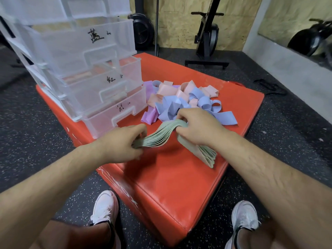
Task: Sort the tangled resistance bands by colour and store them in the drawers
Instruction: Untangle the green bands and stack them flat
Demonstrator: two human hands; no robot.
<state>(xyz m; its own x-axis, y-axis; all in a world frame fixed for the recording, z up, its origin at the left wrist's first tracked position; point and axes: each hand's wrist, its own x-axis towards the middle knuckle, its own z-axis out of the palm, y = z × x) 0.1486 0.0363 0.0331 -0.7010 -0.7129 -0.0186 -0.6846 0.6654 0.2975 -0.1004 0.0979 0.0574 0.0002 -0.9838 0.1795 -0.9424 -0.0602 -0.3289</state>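
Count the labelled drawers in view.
3, stacked in the clear unit: upper drawer, middle drawer, lower drawer. The topmost drawer is cut off; any label there is hidden.

We're holding a flat stack of pale green bands (158, 135) in front of the clear drawer unit (86, 51), arching mid-span, one end drooping. The tangled pile (179, 99) of blue, pink and purple bands is lying just beside the unit, whose labelled drawers are jutting out stepwise.
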